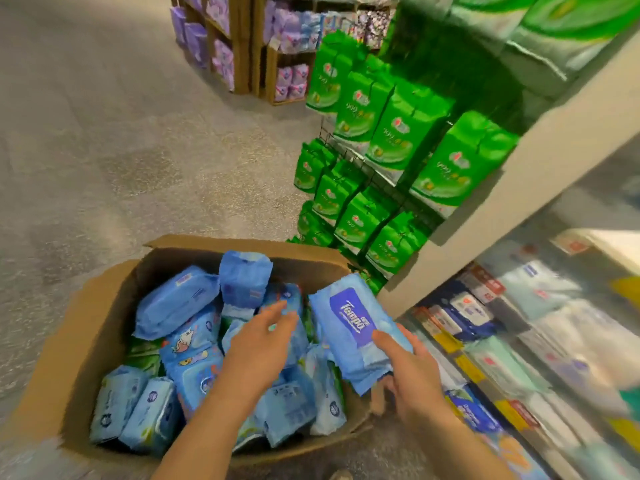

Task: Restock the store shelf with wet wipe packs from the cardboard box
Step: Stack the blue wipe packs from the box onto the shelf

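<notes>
Under both our hands sits the open cardboard box (86,327), heaped with blue wet wipe packs (176,303). Off to the right of our right hand runs the store shelf (512,188), green packs (391,140) hanging above it, stocked rows blurred below. Our right hand (412,372) grips a blue Tempo pack (353,323), thumb on top, lifted over the box's right edge. Our left hand (263,341) hovers above the heap, fingers loose, holding nothing.

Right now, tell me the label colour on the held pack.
Dark blue-purple with white lettering, on the pack; head view.
</notes>
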`<state>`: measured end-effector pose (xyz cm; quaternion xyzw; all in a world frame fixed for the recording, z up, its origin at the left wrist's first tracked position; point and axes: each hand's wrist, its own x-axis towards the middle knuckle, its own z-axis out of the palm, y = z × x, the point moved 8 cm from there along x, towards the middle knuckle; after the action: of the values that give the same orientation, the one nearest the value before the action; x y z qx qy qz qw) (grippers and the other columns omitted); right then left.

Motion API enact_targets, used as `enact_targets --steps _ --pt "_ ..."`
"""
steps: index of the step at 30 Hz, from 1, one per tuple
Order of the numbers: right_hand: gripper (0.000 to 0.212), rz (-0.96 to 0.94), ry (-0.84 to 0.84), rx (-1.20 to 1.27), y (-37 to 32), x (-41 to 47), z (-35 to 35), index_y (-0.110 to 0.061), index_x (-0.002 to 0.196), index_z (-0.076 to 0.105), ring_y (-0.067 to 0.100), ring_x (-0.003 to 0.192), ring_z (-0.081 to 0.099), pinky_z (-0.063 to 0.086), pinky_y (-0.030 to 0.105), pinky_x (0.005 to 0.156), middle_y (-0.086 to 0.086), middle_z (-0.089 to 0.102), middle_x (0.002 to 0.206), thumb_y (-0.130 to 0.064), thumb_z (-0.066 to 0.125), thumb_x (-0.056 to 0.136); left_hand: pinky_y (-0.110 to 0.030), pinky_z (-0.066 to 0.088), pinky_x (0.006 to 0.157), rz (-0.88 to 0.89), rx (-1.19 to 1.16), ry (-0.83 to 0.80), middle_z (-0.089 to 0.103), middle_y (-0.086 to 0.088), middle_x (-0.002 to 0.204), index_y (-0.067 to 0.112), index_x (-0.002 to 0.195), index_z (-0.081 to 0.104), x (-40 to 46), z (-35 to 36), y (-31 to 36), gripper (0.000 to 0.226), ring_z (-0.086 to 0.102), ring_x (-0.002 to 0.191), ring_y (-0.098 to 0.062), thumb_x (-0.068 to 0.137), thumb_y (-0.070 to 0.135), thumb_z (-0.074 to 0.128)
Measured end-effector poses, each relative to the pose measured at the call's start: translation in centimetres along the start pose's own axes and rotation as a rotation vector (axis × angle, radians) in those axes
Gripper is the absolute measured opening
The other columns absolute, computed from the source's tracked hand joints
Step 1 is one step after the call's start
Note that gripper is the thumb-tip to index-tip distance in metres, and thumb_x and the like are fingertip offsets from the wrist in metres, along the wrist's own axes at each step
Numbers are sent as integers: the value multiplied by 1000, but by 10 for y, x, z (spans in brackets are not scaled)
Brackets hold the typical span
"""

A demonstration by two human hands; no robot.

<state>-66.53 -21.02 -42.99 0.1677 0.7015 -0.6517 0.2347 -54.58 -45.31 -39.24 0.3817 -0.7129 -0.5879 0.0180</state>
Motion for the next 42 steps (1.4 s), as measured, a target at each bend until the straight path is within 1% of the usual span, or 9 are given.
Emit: enact_targets --steps 7,11,16,18,21,24,27,34,42 --pt "62 -351 21 -180 -106 -58 -131 -23 118 69 21 86 77 61 32 66 6 79 105 -14 96 62 -36 36 112 342 44 -227 46 8 147 33 149 36 -24 133 129 68 45 133 -8 89 62 50" --pt "73 -470 74 -136 -135 -79 -210 -26 121 65 18 81 76 60 29 62 1 78 102 -1 94 60 -27 49 96 425 -29 -385 66 27 116 54 118 58 -61 202 176 51 62 105 7 71 72 59" --pt "90 -531 273 9 -151 -86 -319 -33 131 53 23 89 77 63 43 76 1 76 106 -17 92 52 -18 54 77 537 -107 -518 74 17 99 34 114 66 -108 302 222 32 70 91 0 84 44 70" --pt "89 -558 356 112 -155 -88 -363 -25 131 53 18 86 77 62 41 75 7 75 108 -13 94 53 -30 56 85 566 -88 -536 74 16 101 37 115 65 -126 346 240 41 70 93 -5 79 56 68" --pt "65 -627 411 257 -165 -92 -427 -14 120 61 19 88 75 62 32 69 9 78 105 -15 90 63 -20 50 67 628 -64 -571 73 17 86 34 110 66 -160 409 271 26 67 75 -3 87 46 66" --pt "66 -664 447 199 -178 -94 -486 -25 132 57 18 104 73 61 45 88 -2 76 115 -36 85 73 -14 47 66 735 -26 -651 72 24 91 42 111 62 -201 464 304 20 66 79 3 91 39 62" --pt "93 -691 483 32 -195 -93 -541 -35 144 43 1 109 68 57 35 95 -17 69 123 -48 90 64 -13 51 71 845 -27 -749 73 19 100 38 116 59 -234 515 336 29 68 90 1 92 22 65" --pt "102 -733 641 -314 -242 -82 -651 -41 141 41 7 136 44 39 35 115 -17 40 142 -68 78 50 -47 51 93 953 -83 -705 68 9 115 38 120 57 -260 613 379 44 65 109 -16 80 22 67" --pt "98 -600 801 -534 -250 -33 -711 -21 148 47 23 124 47 39 36 109 -3 41 123 -27 95 63 -32 52 91 865 120 -698 68 18 112 46 110 55 -237 703 384 46 64 100 -2 75 24 73"
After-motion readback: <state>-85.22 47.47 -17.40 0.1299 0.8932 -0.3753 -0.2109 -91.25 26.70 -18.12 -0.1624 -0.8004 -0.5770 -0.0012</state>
